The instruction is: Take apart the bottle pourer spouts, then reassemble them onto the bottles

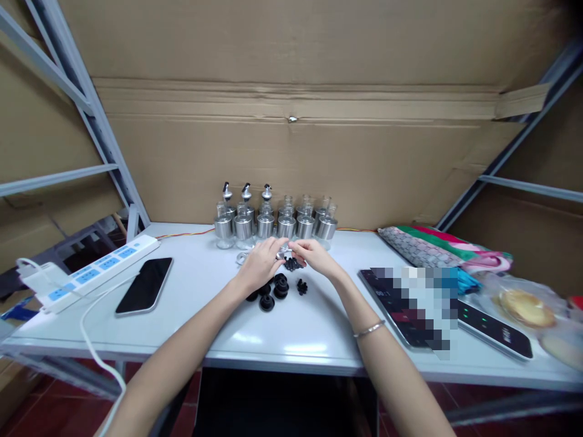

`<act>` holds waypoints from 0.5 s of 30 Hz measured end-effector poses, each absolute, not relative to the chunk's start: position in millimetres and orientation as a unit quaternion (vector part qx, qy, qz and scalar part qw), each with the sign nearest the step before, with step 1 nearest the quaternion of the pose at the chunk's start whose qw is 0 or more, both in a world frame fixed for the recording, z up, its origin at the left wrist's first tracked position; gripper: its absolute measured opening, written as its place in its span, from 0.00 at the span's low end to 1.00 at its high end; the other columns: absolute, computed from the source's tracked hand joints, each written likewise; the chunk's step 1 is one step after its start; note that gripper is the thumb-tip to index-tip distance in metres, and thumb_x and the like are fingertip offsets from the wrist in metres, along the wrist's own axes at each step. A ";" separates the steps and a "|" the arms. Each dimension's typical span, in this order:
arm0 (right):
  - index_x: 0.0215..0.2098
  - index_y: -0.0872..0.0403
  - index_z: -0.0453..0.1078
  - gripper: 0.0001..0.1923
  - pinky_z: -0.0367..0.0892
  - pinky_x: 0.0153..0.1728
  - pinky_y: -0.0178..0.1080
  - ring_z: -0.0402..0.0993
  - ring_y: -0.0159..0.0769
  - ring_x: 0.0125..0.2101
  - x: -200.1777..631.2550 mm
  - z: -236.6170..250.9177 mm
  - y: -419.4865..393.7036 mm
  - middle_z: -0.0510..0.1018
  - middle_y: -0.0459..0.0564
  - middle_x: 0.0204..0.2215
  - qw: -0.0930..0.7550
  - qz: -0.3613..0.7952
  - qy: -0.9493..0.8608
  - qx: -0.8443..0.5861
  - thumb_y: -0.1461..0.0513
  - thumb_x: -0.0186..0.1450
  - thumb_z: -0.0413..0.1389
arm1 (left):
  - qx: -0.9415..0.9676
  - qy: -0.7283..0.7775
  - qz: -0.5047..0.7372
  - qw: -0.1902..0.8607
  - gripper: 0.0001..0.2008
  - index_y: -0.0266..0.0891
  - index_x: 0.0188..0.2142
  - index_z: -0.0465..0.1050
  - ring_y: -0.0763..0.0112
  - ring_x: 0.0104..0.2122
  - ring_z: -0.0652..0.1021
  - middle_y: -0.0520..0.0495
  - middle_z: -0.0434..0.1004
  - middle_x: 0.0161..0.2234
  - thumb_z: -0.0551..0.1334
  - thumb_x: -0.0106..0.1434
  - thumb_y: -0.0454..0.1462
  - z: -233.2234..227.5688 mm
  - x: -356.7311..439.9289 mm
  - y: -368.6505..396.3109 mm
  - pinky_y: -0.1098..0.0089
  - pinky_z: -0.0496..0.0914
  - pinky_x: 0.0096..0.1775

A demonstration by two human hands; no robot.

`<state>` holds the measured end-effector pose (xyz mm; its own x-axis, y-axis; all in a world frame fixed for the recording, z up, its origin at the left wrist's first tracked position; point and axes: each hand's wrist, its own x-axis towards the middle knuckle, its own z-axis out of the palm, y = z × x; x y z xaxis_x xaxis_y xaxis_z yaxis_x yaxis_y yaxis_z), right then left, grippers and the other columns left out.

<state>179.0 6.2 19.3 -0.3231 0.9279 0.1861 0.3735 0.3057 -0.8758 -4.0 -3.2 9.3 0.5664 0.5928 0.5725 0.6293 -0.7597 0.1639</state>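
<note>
Above the middle of the table, my left hand (262, 265) and my right hand (313, 255) nearly meet at the fingertips. My left fingers and thumb close on a small silver metal part (281, 252). Opposite it, my right thumb and fingers are pinched together; whatever they grip is too small to make out. Under and beside my left hand lie round black ribbed stoppers (266, 301), partly hidden by it. Small black pieces (292, 263) lie below my right fingers, and another small black cluster (302, 286) sits nearer me. Silver pieces (241, 258) show left of my left hand.
Two rows of glass bottles with steel sleeves (286, 227) stand behind my hands; three back ones carry pourer spouts (246, 192). A power strip (107, 267) and phone (146, 285) lie left. Right are a tablet (387, 297), another phone (494, 328), folded cloth (455, 246) and bagged food (526, 308).
</note>
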 end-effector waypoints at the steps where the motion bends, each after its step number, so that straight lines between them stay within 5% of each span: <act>1: 0.19 0.54 0.60 0.25 0.54 0.23 0.33 0.56 0.26 0.16 181.5 20.7 4.9 0.60 0.39 0.12 0.358 0.405 -0.719 -0.438 0.42 0.58 0.50 | -0.889 -0.338 -0.306 0.050 0.16 0.39 0.51 0.61 0.62 0.44 0.72 0.44 0.70 0.43 0.56 0.63 0.33 9.2 -4.2 -2.6 0.65 0.66 0.42; 9: 0.21 0.56 0.64 0.23 0.52 0.23 0.34 0.54 0.24 0.17 196.0 29.9 -6.6 0.58 0.38 0.13 0.256 0.552 -0.696 -0.381 0.45 0.56 0.56 | -0.881 -0.276 -0.344 0.170 0.09 0.39 0.43 0.69 0.65 0.45 0.72 0.45 0.72 0.45 0.56 0.63 0.30 3.4 -4.7 5.8 0.65 0.65 0.45; 15: 0.27 0.59 0.72 0.19 0.55 0.26 0.34 0.57 0.25 0.21 204.8 22.4 0.2 0.66 0.42 0.18 0.228 0.489 -0.716 -0.443 0.49 0.53 0.59 | -0.866 -0.292 -0.376 0.152 0.09 0.37 0.44 0.68 0.64 0.45 0.72 0.44 0.72 0.45 0.57 0.63 0.32 8.0 -11.9 10.1 0.65 0.66 0.44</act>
